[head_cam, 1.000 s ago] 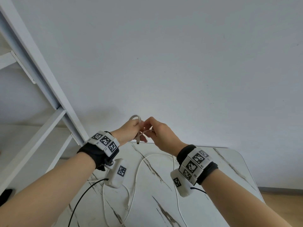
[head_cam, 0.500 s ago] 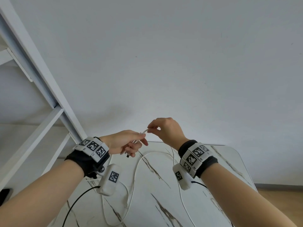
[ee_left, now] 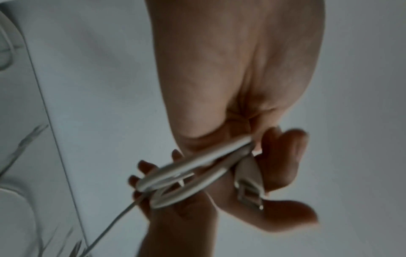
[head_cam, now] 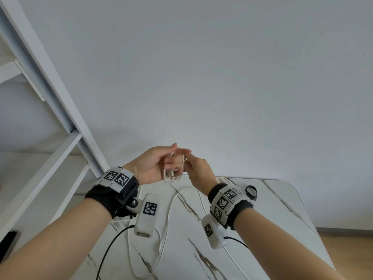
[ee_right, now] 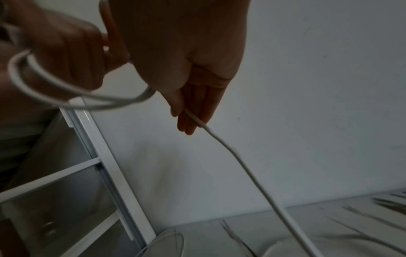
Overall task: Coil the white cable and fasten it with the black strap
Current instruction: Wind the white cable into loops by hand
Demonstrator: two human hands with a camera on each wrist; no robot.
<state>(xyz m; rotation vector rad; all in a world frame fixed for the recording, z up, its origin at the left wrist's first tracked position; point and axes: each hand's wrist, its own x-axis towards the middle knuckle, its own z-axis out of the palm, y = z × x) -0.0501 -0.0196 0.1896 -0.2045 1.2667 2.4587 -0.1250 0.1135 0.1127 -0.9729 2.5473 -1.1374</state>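
My left hand [head_cam: 173, 156] is raised above the table's far edge, palm toward me, and grips a small coil of the white cable [head_cam: 171, 175]. In the left wrist view the loops [ee_left: 193, 167] lie across the fingers, with a metal plug [ee_left: 248, 189] beside them. My right hand [head_cam: 186, 161] touches the left one and pinches the cable at the coil. The free cable [ee_right: 241, 165] runs down along the right fingers to the table. The black strap [head_cam: 250, 192] lies as a small ring on the table, just right of my right wrist.
The marble-patterned table [head_cam: 272, 209] carries the slack cable [head_cam: 169, 211] in long curves. A white shelf frame [head_cam: 60, 110] stands at the left, close to my left arm. A dark flat object [head_cam: 8, 243] lies at the bottom left. A plain wall is behind.
Both hands have risen. The left hand turned palm up and now holds more than one loop. The right hand has come back against it with more cable.
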